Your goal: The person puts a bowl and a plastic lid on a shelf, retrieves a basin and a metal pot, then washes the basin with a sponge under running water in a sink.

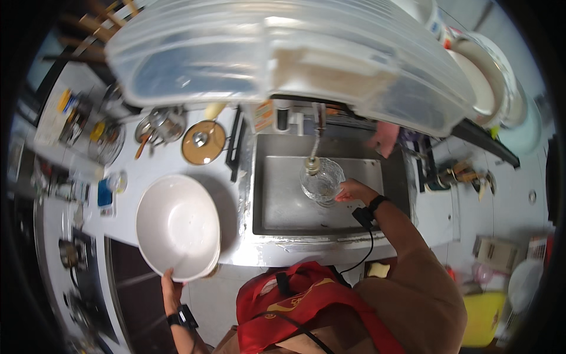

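With its thumb over the rim, my left hand grips a large white basin that is tilted, its inside facing up, at the counter left of the sink. My right hand holds the edge of a clear patterned glass bowl inside the stainless steel sink. Right over the bowl hangs the tap's nozzle on a coiled metal hose; whether water runs is hard to tell. A strap with a small device circles each wrist.
A brown glass pot lid and metal pans stand on the back left of the counter. Translucent plastic covers of a rack overhang the sink. A pink glove or cloth hangs at its back right. A black cable trails from my right wrist.
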A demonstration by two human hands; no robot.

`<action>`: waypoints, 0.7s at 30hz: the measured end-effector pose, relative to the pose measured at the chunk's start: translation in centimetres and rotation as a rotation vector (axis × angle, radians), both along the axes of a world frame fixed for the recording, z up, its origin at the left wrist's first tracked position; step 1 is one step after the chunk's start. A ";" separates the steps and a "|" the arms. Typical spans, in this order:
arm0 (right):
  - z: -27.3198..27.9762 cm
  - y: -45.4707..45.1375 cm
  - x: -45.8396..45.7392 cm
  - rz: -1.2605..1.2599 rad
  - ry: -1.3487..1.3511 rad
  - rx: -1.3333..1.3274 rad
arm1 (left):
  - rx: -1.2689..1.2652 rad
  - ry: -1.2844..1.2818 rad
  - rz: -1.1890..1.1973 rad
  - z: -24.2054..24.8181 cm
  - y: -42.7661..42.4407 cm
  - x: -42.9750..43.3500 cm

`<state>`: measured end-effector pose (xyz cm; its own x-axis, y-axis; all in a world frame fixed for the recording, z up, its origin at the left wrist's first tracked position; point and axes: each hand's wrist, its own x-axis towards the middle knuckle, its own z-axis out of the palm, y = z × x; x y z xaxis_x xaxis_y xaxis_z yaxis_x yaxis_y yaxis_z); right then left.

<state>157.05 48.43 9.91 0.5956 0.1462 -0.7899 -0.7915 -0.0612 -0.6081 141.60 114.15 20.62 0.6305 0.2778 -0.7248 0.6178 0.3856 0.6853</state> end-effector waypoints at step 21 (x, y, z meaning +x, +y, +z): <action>-3.5 -13.5 -10.0 0.153 -0.127 -0.886 | 0.049 0.048 -0.261 -0.9 3.7 -1.6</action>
